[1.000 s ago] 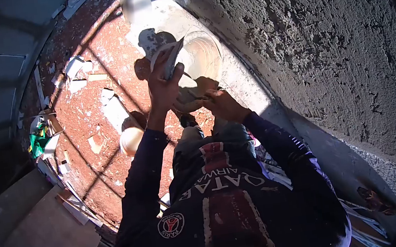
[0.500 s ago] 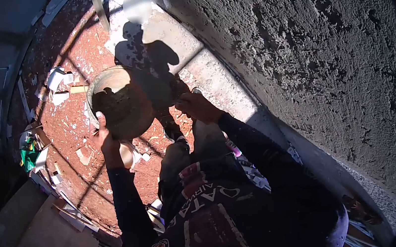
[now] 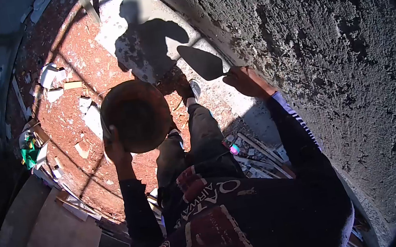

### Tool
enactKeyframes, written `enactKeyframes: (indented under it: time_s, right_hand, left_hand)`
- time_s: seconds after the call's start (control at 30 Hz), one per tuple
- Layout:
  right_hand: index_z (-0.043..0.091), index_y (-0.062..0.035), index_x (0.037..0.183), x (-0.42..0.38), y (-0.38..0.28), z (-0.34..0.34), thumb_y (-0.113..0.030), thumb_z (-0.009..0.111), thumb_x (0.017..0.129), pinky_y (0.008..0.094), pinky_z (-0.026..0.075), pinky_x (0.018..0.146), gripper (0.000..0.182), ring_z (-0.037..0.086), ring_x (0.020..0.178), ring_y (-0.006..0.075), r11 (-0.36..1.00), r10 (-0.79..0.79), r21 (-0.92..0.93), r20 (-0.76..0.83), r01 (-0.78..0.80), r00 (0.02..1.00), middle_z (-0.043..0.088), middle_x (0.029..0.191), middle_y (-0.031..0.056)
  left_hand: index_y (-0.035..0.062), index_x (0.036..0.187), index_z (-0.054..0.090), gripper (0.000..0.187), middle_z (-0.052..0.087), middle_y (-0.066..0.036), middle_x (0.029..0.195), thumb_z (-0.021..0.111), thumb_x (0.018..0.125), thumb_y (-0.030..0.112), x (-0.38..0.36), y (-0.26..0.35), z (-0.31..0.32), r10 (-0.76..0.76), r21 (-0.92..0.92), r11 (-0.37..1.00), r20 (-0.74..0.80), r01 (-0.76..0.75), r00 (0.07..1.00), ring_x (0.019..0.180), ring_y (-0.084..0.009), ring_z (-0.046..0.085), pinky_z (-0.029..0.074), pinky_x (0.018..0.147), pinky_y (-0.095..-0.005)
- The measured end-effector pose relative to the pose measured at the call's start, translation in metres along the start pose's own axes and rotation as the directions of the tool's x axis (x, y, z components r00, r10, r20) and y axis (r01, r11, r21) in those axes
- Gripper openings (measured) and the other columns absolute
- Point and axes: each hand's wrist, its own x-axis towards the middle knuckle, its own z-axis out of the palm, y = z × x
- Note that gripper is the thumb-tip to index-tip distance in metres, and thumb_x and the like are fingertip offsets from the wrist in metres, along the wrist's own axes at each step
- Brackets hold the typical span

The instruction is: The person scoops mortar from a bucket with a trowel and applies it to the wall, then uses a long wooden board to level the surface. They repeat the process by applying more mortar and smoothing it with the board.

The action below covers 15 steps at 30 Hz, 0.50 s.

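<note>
My left hand grips the near-left rim of a round, dark basin, held up in front of my legs. The basin faces me in deep shade, so what lies inside is hard to make out. My right hand is closed around the handle of a pointing trowel. The trowel's flat pointed blade extends left, up and right of the basin and apart from it. Close to the right hand rises a wall with rough grey plaster on it.
Reddish ground carries scattered white scraps and boards. A pale concrete strip runs along the wall's foot. Thin strips of debris lie right of my legs. At left are a green wrapper and a large sheet.
My right hand has moved right and up toward the wall, with the trowel blade now plainly visible. The basin has shifted slightly right and tilted, and its inside is darker.
</note>
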Motion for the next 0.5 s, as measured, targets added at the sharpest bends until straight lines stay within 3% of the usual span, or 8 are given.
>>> enactKeyframes:
  time_s: [0.17, 0.23, 0.27, 0.3, 0.37, 0.4, 0.43, 0.5]
  right_hand:
    - [0.058, -0.0059, 0.086, -0.003, -0.102, 0.03, -0.024, 0.051, 0.089, 0.0439, 0.046, 0.061, 0.019, 0.061, 0.072, 0.0327, 0.92, -0.316, -0.271, -0.091, 0.282, 0.944, 0.059, 0.077, 0.0101]
    - [0.058, -0.0059, 0.088, -0.001, -0.134, 0.054, -0.023, 0.049, 0.087, 0.045, 0.046, 0.062, 0.019, 0.061, 0.081, 0.035, 0.792, -0.183, -0.607, -0.134, 0.065, 0.974, 0.062, 0.087, 0.0114]
    - [0.06, -0.0058, 0.092, 0.021, -0.101, 0.102, -0.025, 0.048, 0.085, 0.0495, 0.044, 0.064, 0.023, 0.057, 0.093, 0.0387, 0.689, -0.443, -0.723, -0.383, 0.035, 0.811, 0.062, 0.1, 0.0164]
    - [0.06, -0.007, 0.095, 0.038, -0.104, 0.109, -0.027, 0.047, 0.084, 0.057, 0.042, 0.065, 0.026, 0.053, 0.103, 0.0404, 0.741, -0.28, -0.67, -0.371, -0.047, 0.885, 0.059, 0.108, 0.0227]
    - [0.061, -0.0073, 0.098, 0.031, -0.13, 0.113, -0.024, 0.047, 0.084, 0.0527, 0.044, 0.065, 0.026, 0.057, 0.096, 0.0374, 0.535, -0.414, -0.843, -0.321, -0.058, 0.852, 0.061, 0.101, 0.0198]
    - [0.061, -0.0061, 0.099, 0.025, -0.142, 0.11, -0.023, 0.048, 0.084, 0.0481, 0.046, 0.064, 0.027, 0.059, 0.089, 0.0339, 0.65, -0.303, -0.759, -0.203, 0.045, 0.931, 0.062, 0.094, 0.0174]
    - [0.061, -0.0049, 0.1, 0.016, -0.155, 0.103, -0.022, 0.048, 0.083, 0.0434, 0.047, 0.062, 0.027, 0.062, 0.082, 0.0303, 0.758, -0.205, -0.641, -0.063, 0.118, 0.977, 0.062, 0.087, 0.015]
    - [0.059, -0.0035, 0.094, 0.001, -0.144, 0.132, -0.019, 0.051, 0.083, 0.0396, 0.048, 0.053, 0.021, 0.06, 0.06, 0.0309, 0.761, -0.443, -0.612, -0.249, 0.215, 0.861, 0.059, 0.068, 0.0137]
  left_hand:
    - [0.0014, 0.112, 0.063, 0.038, 0.067, -0.007, 0.095, 0.069, 0.085, 0.027, 0.02, 0.007, 0.031, 0.217, 0.251, 0.931, 0.207, -0.267, 0.954, 0.086, -0.0142, 0.06, 0.048, 0.077, -0.0301]
    - [0.001, 0.113, 0.062, 0.037, 0.066, -0.011, 0.098, 0.069, 0.084, 0.023, -0.009, 0.044, 0.059, 0.309, 0.355, 0.84, 0.309, -0.41, 0.9, 0.09, -0.0177, 0.061, 0.047, 0.081, -0.0317]
    - [0.0004, 0.114, 0.061, 0.037, 0.065, -0.014, 0.102, 0.068, 0.083, 0.021, -0.008, 0.048, 0.065, 0.411, 0.334, 0.767, 0.399, -0.547, 0.82, 0.094, -0.0212, 0.061, 0.047, 0.084, -0.0334]
    - [-0.0001, 0.114, 0.061, 0.037, 0.064, -0.017, 0.106, 0.067, 0.083, 0.019, -0.007, 0.052, 0.069, 0.496, 0.3, 0.68, 0.482, -0.668, 0.722, 0.098, -0.0248, 0.061, 0.046, 0.087, -0.0352]
    - [0.0019, 0.118, 0.058, 0.04, 0.064, -0.014, 0.107, 0.068, 0.082, 0.014, -0.01, 0.064, 0.076, 0.699, 0.248, 0.314, 0.593, -0.917, 0.4, 0.099, -0.0237, 0.061, 0.045, 0.088, -0.0328]
    - [0.0028, 0.119, 0.058, 0.04, 0.06, -0.016, 0.117, 0.068, 0.08, 0.01, -0.009, 0.064, 0.076, 0.589, 0.221, 0.487, 0.632, -0.845, 0.504, 0.112, -0.0288, 0.055, 0.041, 0.096, -0.0345]
    - [0.0036, 0.117, 0.06, 0.038, 0.06, -0.014, 0.118, 0.068, 0.08, 0.006, -0.012, 0.073, 0.071, 0.651, 0.155, 0.323, 0.68, -0.934, 0.338, 0.115, -0.0273, 0.053, 0.039, 0.099, -0.0352]
    - [0.005, 0.111, 0.063, 0.034, 0.06, -0.011, 0.119, 0.069, 0.079, 0.011, -0.008, 0.085, 0.06, 0.662, 0.029, 0.248, 0.725, -0.968, 0.191, 0.121, -0.0298, 0.047, 0.034, 0.104, -0.0384]
